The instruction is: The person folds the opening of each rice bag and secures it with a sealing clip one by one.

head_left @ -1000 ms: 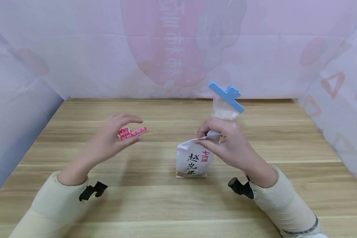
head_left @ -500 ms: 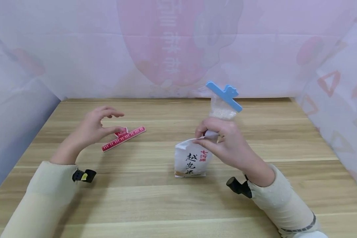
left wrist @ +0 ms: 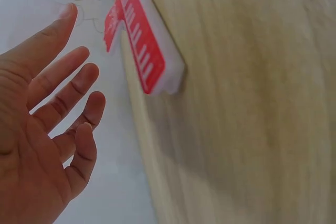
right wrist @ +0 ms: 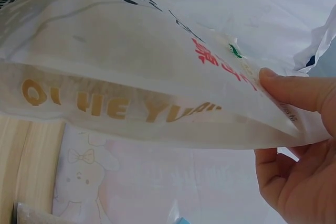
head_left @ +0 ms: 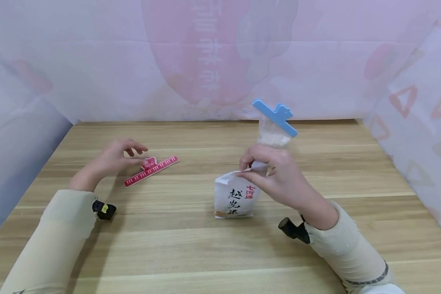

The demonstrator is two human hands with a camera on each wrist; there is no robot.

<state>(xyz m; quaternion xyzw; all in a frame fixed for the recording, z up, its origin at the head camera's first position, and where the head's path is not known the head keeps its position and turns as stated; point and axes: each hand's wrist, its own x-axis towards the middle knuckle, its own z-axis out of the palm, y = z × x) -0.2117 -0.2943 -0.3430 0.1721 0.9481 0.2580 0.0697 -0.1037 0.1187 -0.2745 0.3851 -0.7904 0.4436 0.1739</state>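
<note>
My right hand [head_left: 279, 173] pinches the top edge of a white rice bag [head_left: 232, 196] printed with black and red characters, which stands on the table. In the right wrist view the thumb lies on one face of the bag [right wrist: 131, 35], with the other fingers behind it. On the left, my left hand [head_left: 114, 160] hovers beside a red sealing clip [head_left: 151, 171] with white stripes, thumb close to the clip's handle. The left wrist view shows that hand [left wrist: 39, 108] with fingers loosely bent, apart from the clip [left wrist: 137, 32], and nothing in its grasp.
Behind the rice bag stands a clear bag of white grains [head_left: 272, 136], its top held by a blue clip [head_left: 275, 117]. Printed cloth walls [head_left: 191, 69] enclose the wooden table [head_left: 191, 253] at the back and sides.
My left hand has moved left and back from over the red clip to beside its handle, then lower. The right hand keeps its pinch on the rice bag.
</note>
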